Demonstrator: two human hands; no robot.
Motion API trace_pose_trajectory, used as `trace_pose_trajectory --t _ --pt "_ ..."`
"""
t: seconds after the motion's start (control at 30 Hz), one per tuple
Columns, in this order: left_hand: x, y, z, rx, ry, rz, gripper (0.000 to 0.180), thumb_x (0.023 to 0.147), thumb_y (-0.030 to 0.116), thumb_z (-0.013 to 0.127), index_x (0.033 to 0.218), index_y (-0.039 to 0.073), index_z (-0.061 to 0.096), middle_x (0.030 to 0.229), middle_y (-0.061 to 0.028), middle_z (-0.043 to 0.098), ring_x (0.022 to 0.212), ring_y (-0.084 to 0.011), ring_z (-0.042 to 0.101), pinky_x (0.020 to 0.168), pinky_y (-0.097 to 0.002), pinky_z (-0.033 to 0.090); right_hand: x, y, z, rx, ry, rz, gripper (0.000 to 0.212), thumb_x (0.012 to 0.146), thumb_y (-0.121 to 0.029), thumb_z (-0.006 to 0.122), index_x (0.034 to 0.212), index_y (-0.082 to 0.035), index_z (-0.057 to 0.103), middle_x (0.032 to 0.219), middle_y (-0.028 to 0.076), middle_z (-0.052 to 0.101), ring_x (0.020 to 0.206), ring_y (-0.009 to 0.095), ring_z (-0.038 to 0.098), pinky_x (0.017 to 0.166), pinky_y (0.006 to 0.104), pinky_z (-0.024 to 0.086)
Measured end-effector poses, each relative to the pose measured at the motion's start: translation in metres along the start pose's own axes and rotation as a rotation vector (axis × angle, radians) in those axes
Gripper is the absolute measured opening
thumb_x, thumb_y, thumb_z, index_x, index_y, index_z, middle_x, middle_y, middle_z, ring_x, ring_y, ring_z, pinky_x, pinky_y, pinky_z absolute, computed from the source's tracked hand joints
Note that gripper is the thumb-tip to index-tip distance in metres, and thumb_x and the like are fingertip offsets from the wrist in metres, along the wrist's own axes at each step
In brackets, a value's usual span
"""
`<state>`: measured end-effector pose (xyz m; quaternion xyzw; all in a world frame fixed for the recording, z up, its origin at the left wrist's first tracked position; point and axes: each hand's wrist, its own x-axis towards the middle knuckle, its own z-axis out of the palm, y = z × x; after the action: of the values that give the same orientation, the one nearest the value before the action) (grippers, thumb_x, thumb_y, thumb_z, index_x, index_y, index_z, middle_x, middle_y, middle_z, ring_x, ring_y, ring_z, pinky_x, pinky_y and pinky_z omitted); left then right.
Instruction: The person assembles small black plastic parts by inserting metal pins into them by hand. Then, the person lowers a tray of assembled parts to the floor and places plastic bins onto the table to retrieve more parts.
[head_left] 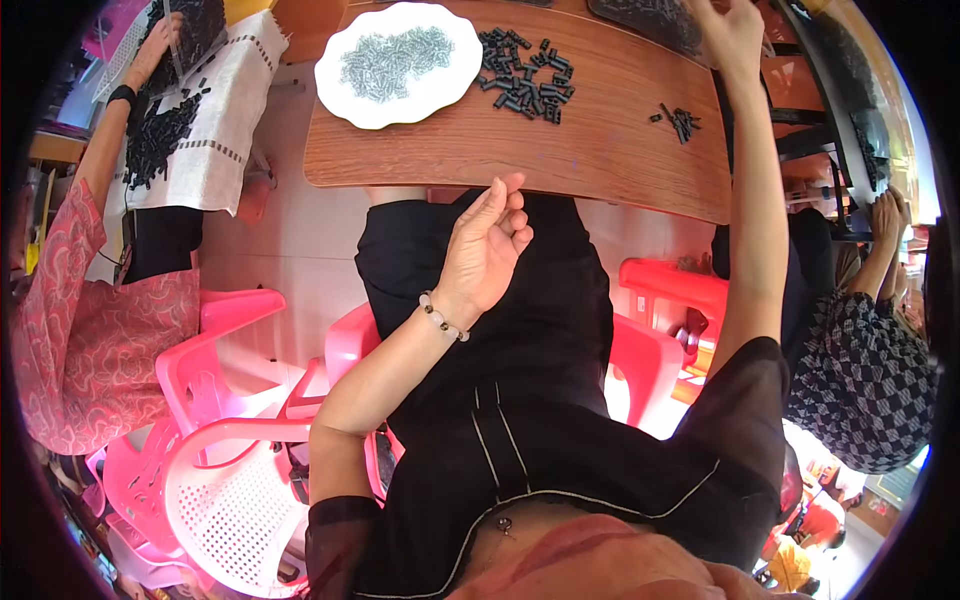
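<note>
My left hand (485,248) is raised over my lap, just off the near edge of the wooden table (430,155). Its fingers curl in toward the thumb, and anything between them is too small to make out. A beaded bracelet (443,318) circles that wrist. My right hand (732,42) reaches far out at the table's right side, beside a dark tray (650,25). Its fingers look apart, though the upper frame edge cuts off their tips. On the table, a white scalloped plate (333,98) bears many small clear pieces. Next to it lie black cylindrical pieces (525,80) in a loose heap.
A smaller cluster of thin black pieces (682,124) lies toward the table's right. At left, another person's hand (160,40) works above a white cloth (222,130) with a black heap (160,140). Pink plastic chairs (215,340) stand around. Someone else's hands (885,215) show at right.
</note>
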<state>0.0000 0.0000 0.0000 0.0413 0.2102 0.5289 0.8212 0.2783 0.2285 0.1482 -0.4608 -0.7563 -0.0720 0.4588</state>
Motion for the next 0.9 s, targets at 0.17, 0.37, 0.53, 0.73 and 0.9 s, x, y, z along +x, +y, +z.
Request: trace_pose_trajectory --t 0.17,0.37,0.53,0.73,0.9 --pt "-0.001 0.01 -0.002 -0.014 0.066 0.031 0.031 0.094 0.03 0.061 0.114 0.006 0.062 0.085 0.0038 0.057 0.074 -0.0071 0.051 0.071 -0.023 0.045 0.03 0.041 0.019 -0.136 -0.063 0.334 0.016 0.086 -0.014 0.068 0.084 0.001 0.064 0.075 0.011 0.065 0.07 0.015 0.061 0.062 0.0321 0.049" --pt "0.004 0.018 0.003 -0.089 0.106 -0.004 0.02 0.096 0.024 0.058 0.105 0.006 0.061 0.085 0.0018 0.052 0.073 -0.0107 0.046 0.067 -0.0248 0.042 0.019 0.061 0.043 -0.191 0.047 0.015 0.015 0.087 -0.014 0.067 0.086 0.0 0.065 0.074 0.013 0.064 0.064 0.019 0.06 0.058 0.0325 0.048" --pt "0.009 0.016 0.007 -0.117 0.061 -0.031 0.018 0.096 0.022 0.057 0.103 0.006 0.061 0.083 0.0014 0.052 0.073 -0.0116 0.047 0.067 -0.0256 0.042 -0.005 -0.045 0.05 0.041 -0.211 -0.189 0.009 0.087 -0.012 0.066 0.086 -0.003 0.068 0.078 0.01 0.066 0.075 0.025 0.057 0.07 0.0372 0.046" --pt "0.009 0.018 0.003 -0.12 0.061 -0.021 0.017 0.095 0.022 0.057 0.102 0.006 0.061 0.082 0.0012 0.053 0.073 -0.012 0.047 0.067 -0.0261 0.041 -0.032 -0.069 0.125 0.43 -0.238 -0.571 0.019 0.085 -0.019 0.068 0.097 -0.004 0.068 0.087 0.013 0.068 0.083 0.031 0.06 0.08 0.0403 0.046" --pt "0.007 0.019 0.0 -0.106 0.062 -0.017 0.023 0.092 0.024 0.063 0.103 0.005 0.06 0.083 0.0009 0.056 0.071 -0.0092 0.051 0.067 -0.024 0.043 -0.042 -0.078 0.137 0.138 -0.569 -0.18 0.018 0.084 -0.019 0.068 0.096 -0.005 0.069 0.088 0.013 0.068 0.084 0.031 0.06 0.079 0.0403 0.046"
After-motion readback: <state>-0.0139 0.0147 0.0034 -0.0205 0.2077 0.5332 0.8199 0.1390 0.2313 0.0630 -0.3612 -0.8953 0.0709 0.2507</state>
